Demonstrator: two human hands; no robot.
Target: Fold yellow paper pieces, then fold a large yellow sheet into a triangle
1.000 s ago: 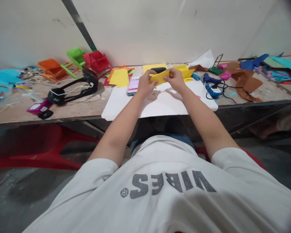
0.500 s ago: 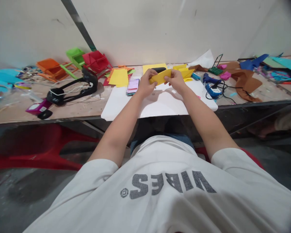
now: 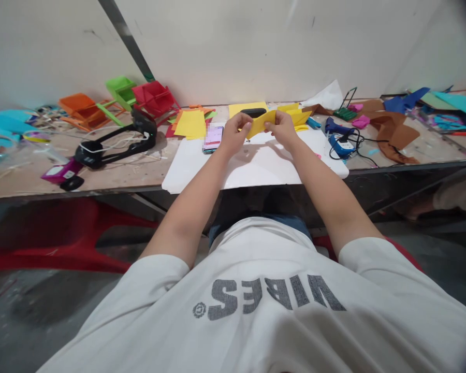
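Above a white board point(image 3: 194, 168) I hold a folded piece of yellow paper point(image 3: 261, 123) up between both hands. My left hand point(image 3: 236, 133) pinches its left end, with the thumb near the upper edge. At the right end my right hand point(image 3: 284, 128) is closed on the same paper, thumb pressed to the near side. More folded yellow pieces point(image 3: 301, 118) lie just behind and to the right of my right hand. A phone point(image 3: 213, 139) with a lit screen sits left of my left hand. Behind the paper is a dark oblong object point(image 3: 253, 112).
Yellow sheets point(image 3: 190, 124) and orange, green and red miniature chairs point(image 3: 155, 101) stand to the left, near a black stand point(image 3: 116, 145). Right of the board are a blue glue gun point(image 3: 336, 127), a blue device with black cable point(image 3: 342, 146) and brown scraps point(image 3: 396, 132).
The left end of the yellow paper has tilted and my left fingers have shifted slightly along it. My right hand stays nearly in place.
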